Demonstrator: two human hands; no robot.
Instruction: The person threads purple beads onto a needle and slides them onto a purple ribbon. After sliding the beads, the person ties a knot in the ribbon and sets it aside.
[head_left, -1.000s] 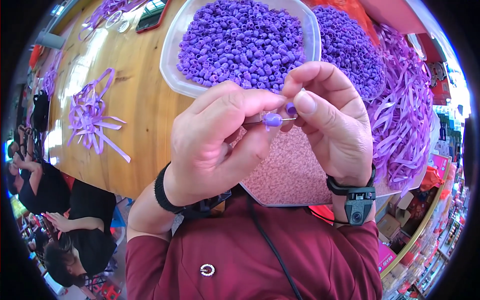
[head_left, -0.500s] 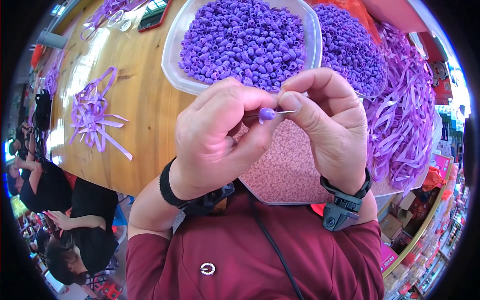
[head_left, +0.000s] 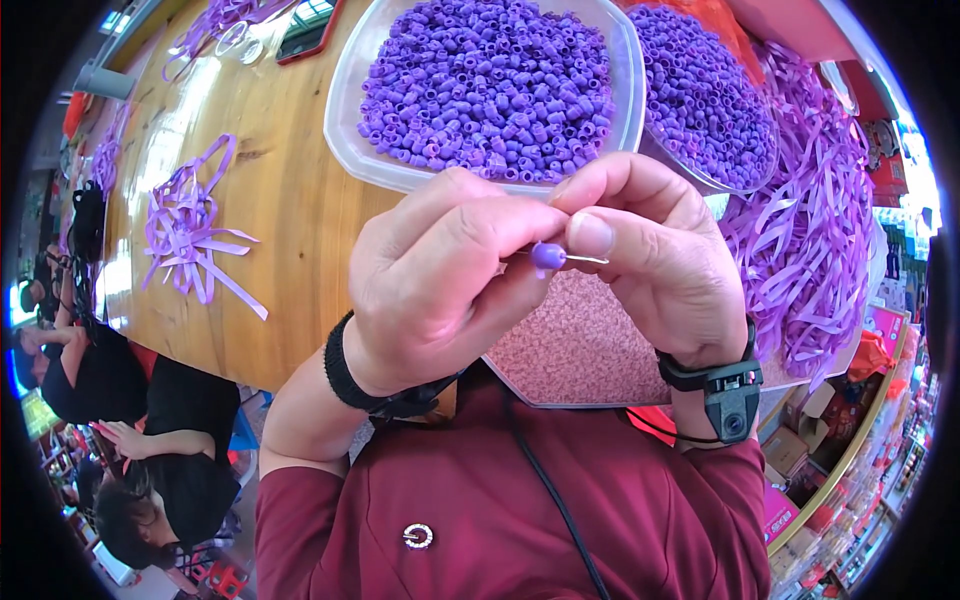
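Gripping a needle (head_left: 588, 260), apparently to steady its bead (head_left: 548, 256), the left hand (head_left: 430, 270) meets the pinched right hand (head_left: 672, 268), contents hidden, near the table's edge (head_left: 265, 360).

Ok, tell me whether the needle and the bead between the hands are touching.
Touching: the head view shows the bead threaded on the needle, whose bare tip sticks out on the right.

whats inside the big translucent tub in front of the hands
A heap of small purple beads, many showing open ends. The heap covers the floor of the tub, so whatever lies beneath can't be seen.
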